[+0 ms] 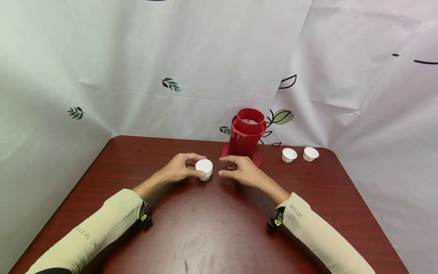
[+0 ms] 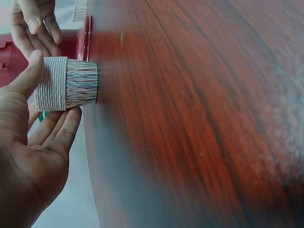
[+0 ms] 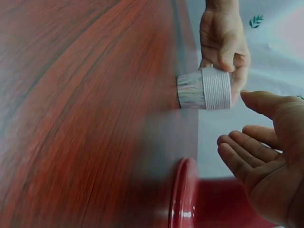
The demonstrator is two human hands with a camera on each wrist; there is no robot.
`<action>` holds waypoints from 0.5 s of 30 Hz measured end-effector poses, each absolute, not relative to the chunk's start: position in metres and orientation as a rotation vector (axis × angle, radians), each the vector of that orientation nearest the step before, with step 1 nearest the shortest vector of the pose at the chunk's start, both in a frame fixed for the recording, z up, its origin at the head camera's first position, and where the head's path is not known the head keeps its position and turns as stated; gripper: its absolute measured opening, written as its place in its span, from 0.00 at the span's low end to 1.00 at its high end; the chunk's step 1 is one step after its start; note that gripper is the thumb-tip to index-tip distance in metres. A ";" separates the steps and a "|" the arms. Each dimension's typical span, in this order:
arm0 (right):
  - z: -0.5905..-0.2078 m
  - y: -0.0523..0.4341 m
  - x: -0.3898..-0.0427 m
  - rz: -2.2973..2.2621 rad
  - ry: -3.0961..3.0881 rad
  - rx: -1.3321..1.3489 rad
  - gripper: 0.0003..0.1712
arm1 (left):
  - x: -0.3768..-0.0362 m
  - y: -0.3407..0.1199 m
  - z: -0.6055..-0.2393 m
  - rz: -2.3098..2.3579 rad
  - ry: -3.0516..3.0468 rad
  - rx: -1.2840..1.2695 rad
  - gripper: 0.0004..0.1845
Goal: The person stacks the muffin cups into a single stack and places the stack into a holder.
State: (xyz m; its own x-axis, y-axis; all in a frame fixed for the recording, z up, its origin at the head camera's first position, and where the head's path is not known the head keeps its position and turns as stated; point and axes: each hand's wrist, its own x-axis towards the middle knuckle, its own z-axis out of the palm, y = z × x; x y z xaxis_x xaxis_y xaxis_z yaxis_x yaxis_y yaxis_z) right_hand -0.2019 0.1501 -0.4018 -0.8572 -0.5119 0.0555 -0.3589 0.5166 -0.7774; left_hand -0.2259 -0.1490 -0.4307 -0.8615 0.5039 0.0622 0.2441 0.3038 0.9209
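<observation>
A nested stack of white paper baking cups (image 1: 204,167) stands upright on the table in front of me, wavy coloured lines printed on its lowest cup. My left hand (image 1: 178,167) grips the stack from the left, thumb on the near side and fingers behind. In the left wrist view the stack's many rims (image 2: 51,84) show as close ridges between thumb and fingers. To the right of the stack, my right hand (image 1: 242,172) holds nothing; its thumb and fingers are spread apart, facing the cups across a small gap.
A red cylindrical holder (image 1: 243,142) with a round base and an inner tube stands behind my right hand. Two single paper cups, one nearer (image 1: 289,155) and one farther right (image 1: 310,154), sit at the table's back right. A white curtain (image 1: 205,45) hangs behind the brown table (image 1: 219,228).
</observation>
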 end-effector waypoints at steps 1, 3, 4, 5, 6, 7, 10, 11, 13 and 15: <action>-0.401 0.153 -0.201 -1.265 2.577 -0.741 0.33 | -0.226 -0.149 -0.431 1.581 2.336 0.678 0.32; -0.399 0.158 -0.199 -1.276 2.594 -0.731 0.32 | -0.226 -0.149 -0.430 1.587 2.338 0.662 0.31; -0.399 0.160 -0.198 -1.278 2.604 -0.726 0.31 | -0.226 -0.149 -0.430 1.591 2.339 0.657 0.31; -0.398 0.162 -0.198 -1.282 2.612 -0.720 0.31 | -0.226 -0.149 -0.430 1.597 2.339 0.651 0.31; -0.398 0.164 -0.197 -1.282 2.621 -0.712 0.31 | -0.226 -0.149 -0.430 1.599 2.343 0.644 0.30; -0.398 0.167 -0.197 -1.283 2.628 -0.706 0.31 | -0.227 -0.149 -0.431 1.604 2.343 0.640 0.30; -0.397 0.174 -0.195 -1.296 2.637 -0.693 0.31 | -0.227 -0.148 -0.432 1.614 2.341 0.637 0.30; -0.397 0.177 -0.194 -1.305 2.636 -0.683 0.31 | -0.228 -0.148 -0.432 1.619 2.336 0.637 0.30; -0.396 0.184 -0.192 -1.315 2.642 -0.669 0.31 | -0.228 -0.147 -0.433 1.630 2.321 0.639 0.31; -0.395 0.191 -0.190 -1.323 2.657 -0.655 0.31 | -0.229 -0.147 -0.433 1.637 2.310 0.642 0.31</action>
State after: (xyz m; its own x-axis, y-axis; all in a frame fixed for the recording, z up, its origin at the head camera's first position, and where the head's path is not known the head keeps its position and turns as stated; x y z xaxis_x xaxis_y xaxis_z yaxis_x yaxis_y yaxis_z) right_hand -0.1903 0.1913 -0.3952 -0.9022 -0.4201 0.0980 -0.3313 0.5292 -0.7812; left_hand -0.2285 -0.1470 -0.4326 -0.8753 0.4800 0.0582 0.2140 0.2766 0.9368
